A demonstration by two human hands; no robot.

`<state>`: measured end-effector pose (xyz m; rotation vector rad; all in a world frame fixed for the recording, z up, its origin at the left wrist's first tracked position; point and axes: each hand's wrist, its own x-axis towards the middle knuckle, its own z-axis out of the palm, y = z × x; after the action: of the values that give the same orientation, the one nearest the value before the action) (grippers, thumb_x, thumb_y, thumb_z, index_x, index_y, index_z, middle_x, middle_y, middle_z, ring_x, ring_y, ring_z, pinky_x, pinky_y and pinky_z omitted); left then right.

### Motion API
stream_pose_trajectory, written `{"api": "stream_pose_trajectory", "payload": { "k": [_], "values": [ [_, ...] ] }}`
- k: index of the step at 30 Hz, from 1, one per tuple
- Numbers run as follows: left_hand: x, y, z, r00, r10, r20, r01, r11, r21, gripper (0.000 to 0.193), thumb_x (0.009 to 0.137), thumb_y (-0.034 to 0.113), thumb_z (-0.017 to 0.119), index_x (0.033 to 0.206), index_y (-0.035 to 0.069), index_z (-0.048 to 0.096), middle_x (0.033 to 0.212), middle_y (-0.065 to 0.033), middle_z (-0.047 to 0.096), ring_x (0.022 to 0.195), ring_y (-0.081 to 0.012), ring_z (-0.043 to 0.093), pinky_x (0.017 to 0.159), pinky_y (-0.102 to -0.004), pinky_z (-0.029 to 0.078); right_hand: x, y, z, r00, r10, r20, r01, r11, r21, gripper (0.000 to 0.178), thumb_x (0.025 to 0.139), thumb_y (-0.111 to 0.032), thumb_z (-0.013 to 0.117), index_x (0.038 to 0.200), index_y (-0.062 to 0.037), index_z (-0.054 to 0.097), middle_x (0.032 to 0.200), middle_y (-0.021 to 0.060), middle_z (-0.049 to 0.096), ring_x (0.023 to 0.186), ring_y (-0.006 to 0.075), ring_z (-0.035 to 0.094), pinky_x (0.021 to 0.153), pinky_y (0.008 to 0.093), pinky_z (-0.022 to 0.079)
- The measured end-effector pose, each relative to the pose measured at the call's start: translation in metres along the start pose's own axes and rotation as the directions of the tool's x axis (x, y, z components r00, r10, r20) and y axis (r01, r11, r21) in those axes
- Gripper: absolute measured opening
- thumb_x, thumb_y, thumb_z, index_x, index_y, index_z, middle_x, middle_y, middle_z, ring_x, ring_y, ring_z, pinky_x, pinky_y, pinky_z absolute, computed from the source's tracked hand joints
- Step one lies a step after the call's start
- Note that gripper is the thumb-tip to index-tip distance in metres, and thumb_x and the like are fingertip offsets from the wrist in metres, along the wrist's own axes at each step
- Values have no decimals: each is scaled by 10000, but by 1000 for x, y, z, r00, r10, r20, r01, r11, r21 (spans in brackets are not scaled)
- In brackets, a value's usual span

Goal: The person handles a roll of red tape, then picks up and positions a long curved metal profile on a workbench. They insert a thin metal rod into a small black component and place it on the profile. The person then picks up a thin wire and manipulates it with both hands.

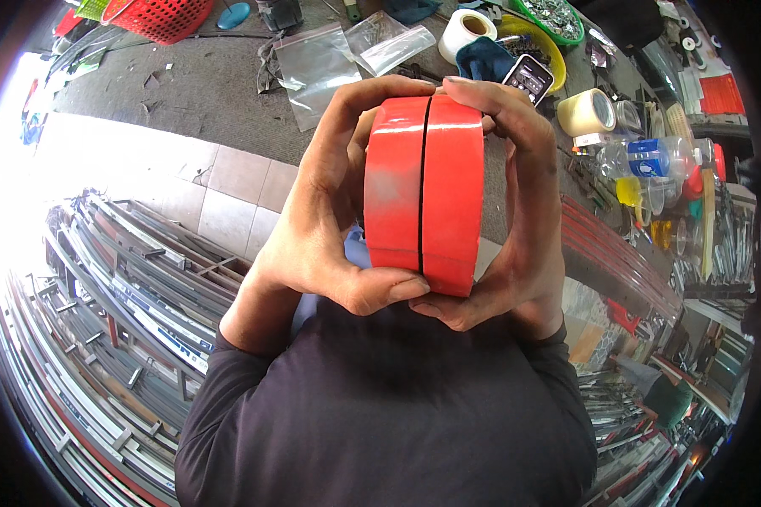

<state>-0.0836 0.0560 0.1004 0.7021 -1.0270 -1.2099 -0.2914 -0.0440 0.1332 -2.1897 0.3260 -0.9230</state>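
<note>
Two glossy red rolls, which look like rolls of tape, are held on edge side by side in front of my chest, with a thin dark gap between them. My left hand [334,203] curls around the left red roll [395,190], its thumb pressed at the bottom and fingers over the top. Around the right red roll [452,194], my right hand [524,186] closes in the same way. Both thumbs nearly meet below the gap. A dull grey patch marks the left roll's face. The flat sides of the rolls are mostly hidden by my hands.
On the grey work surface [203,101] beyond lie clear plastic bags [317,68], a white roll [465,34], a phone [530,79] and a yellow basin [545,42]. Rightward are a cream tape roll [585,114] and a plastic bottle [651,158]. Metal profiles [135,279] fill racks at left.
</note>
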Motion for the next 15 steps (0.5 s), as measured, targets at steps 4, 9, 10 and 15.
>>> {"api": "stream_pose_trajectory", "payload": {
  "k": [4, 9, 10, 15],
  "values": [
    [1, 2, 3, 999, -43, -18, 42, 998, -49, 1373, 660, 369, 1082, 1745, -15, 333, 1619, -220, 577, 1541, -332, 601, 1269, -487, 514, 1, 1, -1, 1000, 1, -4, -1, 1000, 14, 1456, 488, -454, 1118, 1716, -50, 448, 1637, 123, 530, 1509, 289, 588, 1269, 472, 476],
    [3, 4, 5, 999, -47, -18, 47, 999, -28, 1370, 649, 357, 1080, 1742, -11, 340, 1616, -214, 579, 1538, -324, 601, 1270, -484, 510, -1, 0, 0, 1000, 7, -7, -7, 999, 32, 1462, 492, -464, 1113, 1721, -46, 440, 1648, 125, 522, 1513, 297, 589, 1270, 483, 473],
    [4, 4, 5, 999, -49, -17, 48, 998, -39, 1371, 646, 355, 1081, 1742, -10, 341, 1616, -213, 579, 1537, -323, 601, 1271, -484, 509, -1, 1, 0, 1000, 1, -5, 0, 1000, 22, 1461, 496, -470, 1112, 1722, -43, 439, 1651, 126, 520, 1513, 299, 589, 1268, 484, 474],
    [4, 5, 3, 1000, -16, 2, 16, 1000, 25, 1371, 641, 351, 1078, 1744, -5, 346, 1618, -209, 581, 1532, -323, 605, 1275, -484, 505, 1, 7, -2, 999, -46, -3, 46, 999, -4, 1473, 501, -506, 1112, 1722, -33, 437, 1664, 133, 513, 1515, 300, 590, 1263, 489, 477]
  ]
}}
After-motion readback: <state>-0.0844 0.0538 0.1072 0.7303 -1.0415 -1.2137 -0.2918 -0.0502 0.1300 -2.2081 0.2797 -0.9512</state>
